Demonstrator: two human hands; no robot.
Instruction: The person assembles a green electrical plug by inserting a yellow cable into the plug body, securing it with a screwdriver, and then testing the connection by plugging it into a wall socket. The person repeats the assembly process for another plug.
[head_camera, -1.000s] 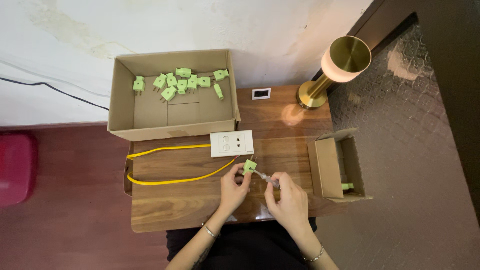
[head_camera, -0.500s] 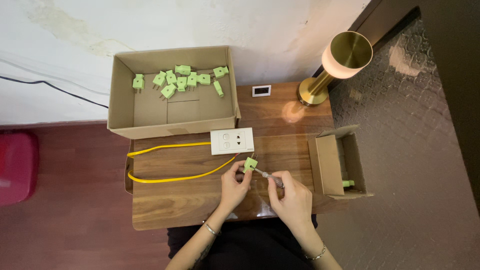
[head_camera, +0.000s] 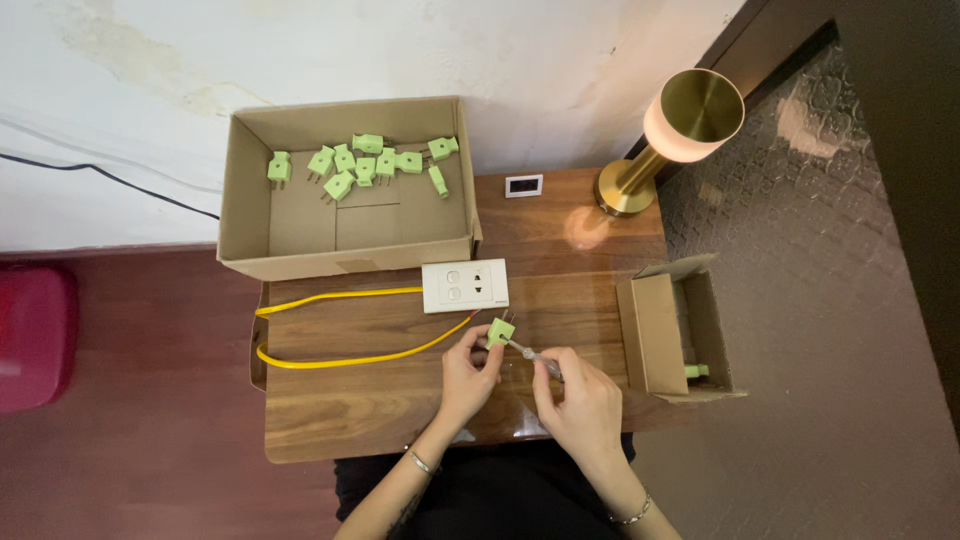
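The left hand pinches a small green plug between thumb and fingertips, holding it just above the wooden table, a little below the white socket plate. The right hand has its fingers closed around a thin screwdriver, whose tip points up and left and meets the plug. Both hands sit close together near the front edge of the table, and each wrist wears a thin bracelet. A yellow cable runs from the socket plate to the left, loops at the table's edge and comes back toward the plug. Behind it, at the far left of the table, stands a large open cardboard box with a scatter of the same green plugs lying along its far side. To the right of the hands a smaller cardboard box lies open, with one green plug inside near its front corner. A brass lamp glows at the far right corner of the table, and a small white device lies just left of the lamp's base. A red object stands on the floor at the left.
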